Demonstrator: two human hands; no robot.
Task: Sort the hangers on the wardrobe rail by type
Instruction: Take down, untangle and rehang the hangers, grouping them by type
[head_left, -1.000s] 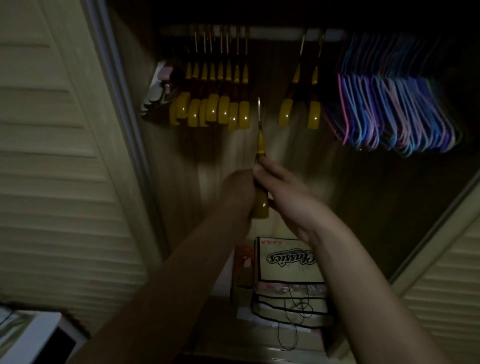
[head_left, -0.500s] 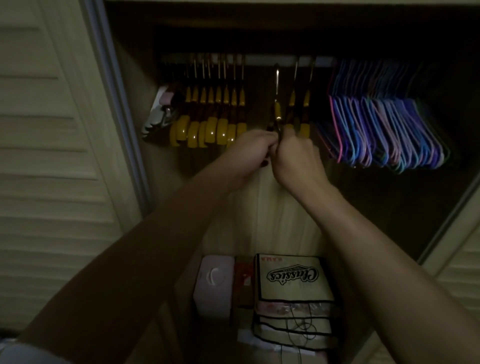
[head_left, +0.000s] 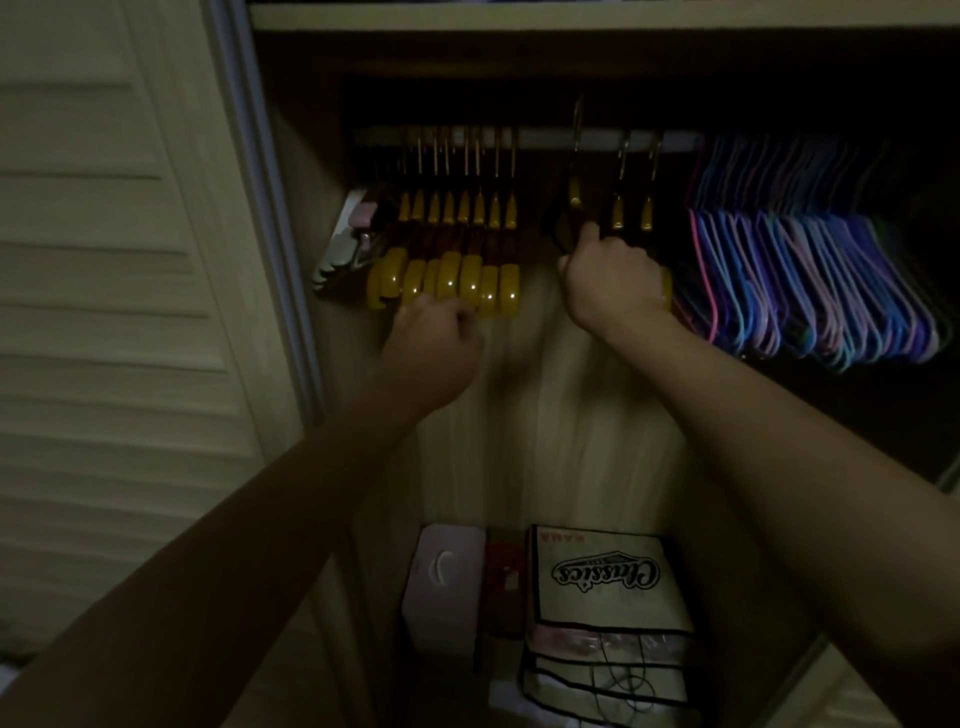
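Right hand (head_left: 613, 283): fingers curled round the dark body of a yellow-tipped wooden hanger (head_left: 574, 192), its metal hook at the pale wardrobe rail (head_left: 540, 139). Left hand (head_left: 436, 343): fingers curled in, fist just below the packed row of yellow-ended wooden hangers (head_left: 457, 280); contents, if any, cannot be told. Blue-and-purple thin hangers (head_left: 810, 280) bunched at the rail's right end.

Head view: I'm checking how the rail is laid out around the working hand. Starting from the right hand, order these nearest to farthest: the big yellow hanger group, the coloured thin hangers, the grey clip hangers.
From the right hand:
1. Coloured thin hangers, just to its right.
2. Big yellow hanger group, to its left, across a gap on the rail.
3. Grey clip hangers, at the far left end.
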